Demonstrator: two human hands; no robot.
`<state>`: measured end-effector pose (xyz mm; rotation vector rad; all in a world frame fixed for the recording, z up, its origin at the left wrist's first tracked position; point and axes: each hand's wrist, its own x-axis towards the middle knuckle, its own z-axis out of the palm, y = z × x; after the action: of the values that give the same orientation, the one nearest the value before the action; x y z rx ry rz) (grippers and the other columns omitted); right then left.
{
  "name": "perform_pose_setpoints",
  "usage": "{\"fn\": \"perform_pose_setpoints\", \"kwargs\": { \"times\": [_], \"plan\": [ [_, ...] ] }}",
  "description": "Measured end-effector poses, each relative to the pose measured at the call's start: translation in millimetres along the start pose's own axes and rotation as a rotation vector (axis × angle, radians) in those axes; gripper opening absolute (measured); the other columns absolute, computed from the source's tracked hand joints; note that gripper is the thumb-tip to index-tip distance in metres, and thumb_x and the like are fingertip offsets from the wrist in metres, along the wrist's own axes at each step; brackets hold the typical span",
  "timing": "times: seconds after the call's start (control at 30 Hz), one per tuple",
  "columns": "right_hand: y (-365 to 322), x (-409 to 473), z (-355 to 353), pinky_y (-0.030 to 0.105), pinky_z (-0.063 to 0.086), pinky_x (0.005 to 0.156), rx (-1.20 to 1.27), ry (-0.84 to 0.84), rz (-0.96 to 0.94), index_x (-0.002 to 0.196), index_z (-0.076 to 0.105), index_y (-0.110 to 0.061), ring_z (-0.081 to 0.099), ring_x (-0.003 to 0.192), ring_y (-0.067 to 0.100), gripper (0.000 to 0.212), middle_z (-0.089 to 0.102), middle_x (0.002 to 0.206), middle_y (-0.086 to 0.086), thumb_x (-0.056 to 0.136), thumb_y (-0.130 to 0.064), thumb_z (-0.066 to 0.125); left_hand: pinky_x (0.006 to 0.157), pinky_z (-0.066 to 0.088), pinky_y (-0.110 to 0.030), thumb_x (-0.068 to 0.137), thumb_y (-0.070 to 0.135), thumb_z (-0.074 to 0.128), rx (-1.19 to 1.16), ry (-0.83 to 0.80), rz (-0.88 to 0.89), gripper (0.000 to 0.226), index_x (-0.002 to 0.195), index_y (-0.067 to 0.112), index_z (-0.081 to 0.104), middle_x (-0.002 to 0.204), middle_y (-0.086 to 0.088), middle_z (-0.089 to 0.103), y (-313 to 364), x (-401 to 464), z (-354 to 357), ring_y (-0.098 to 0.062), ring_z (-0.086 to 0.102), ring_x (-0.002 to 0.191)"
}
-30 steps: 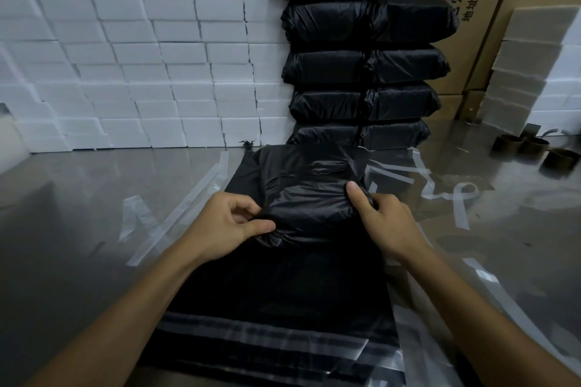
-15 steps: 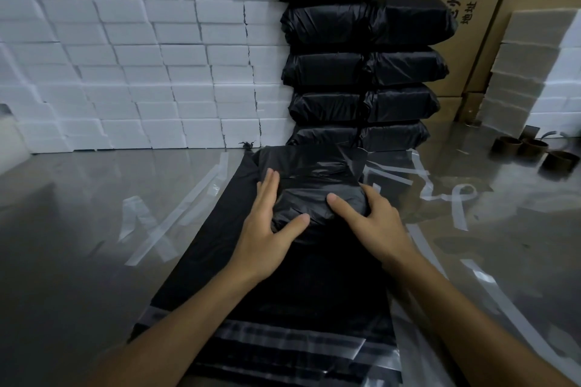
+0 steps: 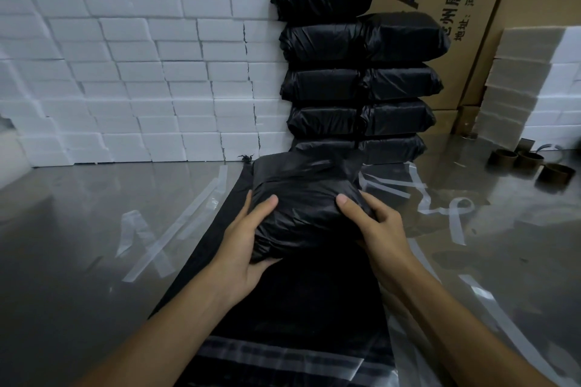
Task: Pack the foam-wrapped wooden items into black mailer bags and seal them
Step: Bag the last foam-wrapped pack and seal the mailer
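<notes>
A bulging black mailer parcel (image 3: 306,201) sits in the middle of the table, on top of a pile of flat black mailer bags (image 3: 301,308). My left hand (image 3: 243,242) grips its left near corner, thumb on top and fingers under. My right hand (image 3: 377,226) holds its right side, thumb pressed on the top. The wrapped item inside is hidden by the black plastic. A stack of sealed black parcels (image 3: 358,82) rises just behind. Foam-wrapped white blocks (image 3: 125,72) form a wall at the back left.
Peeled clear tape strips (image 3: 163,229) lie on the steel table (image 3: 63,261) on both sides. Empty brown tape cores (image 3: 531,160) sit at the right. More foam blocks (image 3: 534,88) stand at the far right, cardboard boxes (image 3: 471,9) behind.
My left hand slid from lying flat on the parcel to gripping its near left corner. The parcel's near edge has lifted towards me. The camera tilted up a little.
</notes>
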<state>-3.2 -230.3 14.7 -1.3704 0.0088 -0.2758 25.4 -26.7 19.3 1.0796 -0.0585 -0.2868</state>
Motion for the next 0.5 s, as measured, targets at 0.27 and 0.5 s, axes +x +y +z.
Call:
{"fn": "perform_pose_setpoints", "kwargs": {
  "times": [0.27, 0.5],
  "plan": [
    [-8, -14, 37, 0.038, 0.060, 0.087, 0.586, 0.061, 0.116, 0.127, 0.062, -0.015, 0.069, 0.111, 0.026, 0.054, 0.072, 0.121, 0.011, 0.076, -0.022, 0.080, 0.080, 0.058, -0.037, 0.067, 0.040, 0.083, -0.042, -0.043, 0.071, 0.062, 0.125, 0.041, 0.062, 0.121, 0.004, 0.070, -9, -7, 22, -0.017, 0.067, 0.110],
    [-30, -3, 13, 0.048, 0.051, 0.102, 0.657, 0.152, 0.212, 0.136, 0.056, -0.011, 0.065, 0.117, 0.032, 0.064, 0.068, 0.128, 0.012, 0.078, -0.031, 0.073, 0.115, 0.031, -0.035, 0.090, 0.068, 0.045, 0.872, -0.088, 0.316, 0.058, 0.143, 0.044, 0.043, 0.142, 0.017, 0.052, -2, 15, -1, -0.007, 0.045, 0.135]
  ]
}}
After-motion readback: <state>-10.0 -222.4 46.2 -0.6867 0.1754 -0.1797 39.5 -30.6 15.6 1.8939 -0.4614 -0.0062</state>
